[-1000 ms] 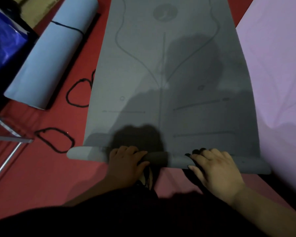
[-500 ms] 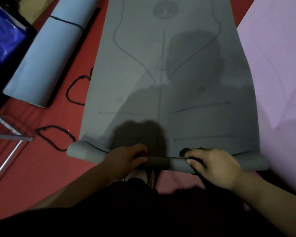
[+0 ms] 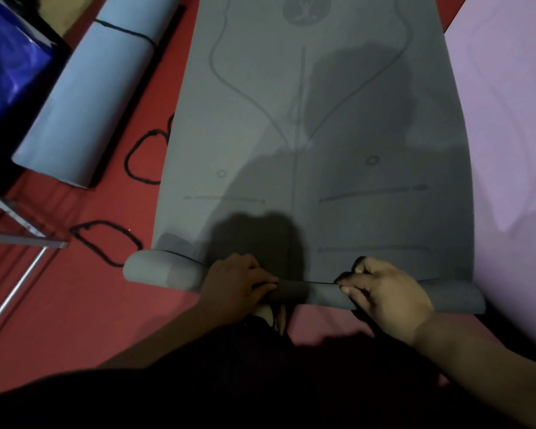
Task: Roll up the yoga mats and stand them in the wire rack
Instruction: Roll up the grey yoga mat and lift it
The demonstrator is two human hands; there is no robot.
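A grey yoga mat [image 3: 307, 125] with printed guide lines lies flat on the red floor, stretching away from me. Its near end is wound into a thin roll [image 3: 164, 270] lying crosswise. My left hand [image 3: 235, 286] grips the roll left of centre, fingers curled over it. My right hand [image 3: 384, 292] grips the roll right of centre, thumb and fingers wrapped round it. A light blue mat [image 3: 84, 97], rolled and tied with a black band, lies at the left.
A lilac mat [image 3: 508, 119] lies flat along the right. Two black elastic loops [image 3: 106, 243] lie on the red floor left of the grey mat. A metal frame [image 3: 22, 236] and a blue object [image 3: 10, 72] stand at the left edge.
The roll has grown thicker and moved slightly away from me. Both hands went from lying over the roll to curling round it.
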